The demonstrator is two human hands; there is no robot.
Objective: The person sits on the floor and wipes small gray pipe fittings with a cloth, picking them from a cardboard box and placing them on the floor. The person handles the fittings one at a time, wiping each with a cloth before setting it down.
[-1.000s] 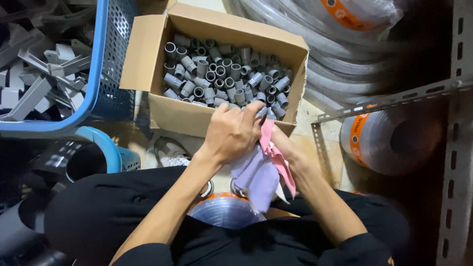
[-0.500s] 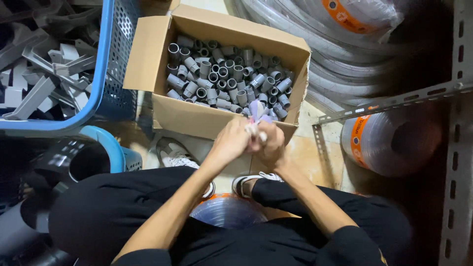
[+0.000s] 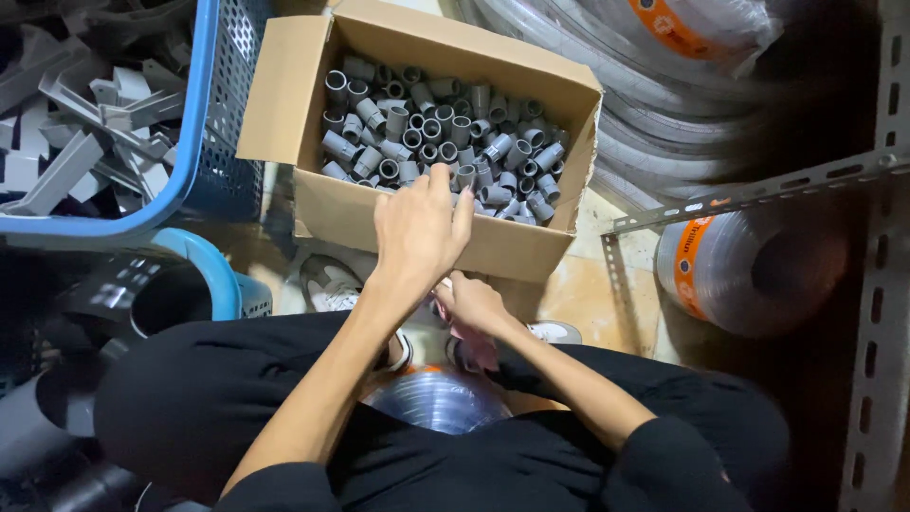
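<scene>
Grey fittings filled the box; your left hand reached over its edge, fingers loose, holding nothing. Your right hand clutched a pink bag, apparently unfilled.

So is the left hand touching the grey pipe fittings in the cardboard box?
Cannot tell. In the head view the left hand reaches over the cardboard box's front edge, its fingers overlapping the grey pipe fittings, but no contact or gap shows plainly.
</scene>
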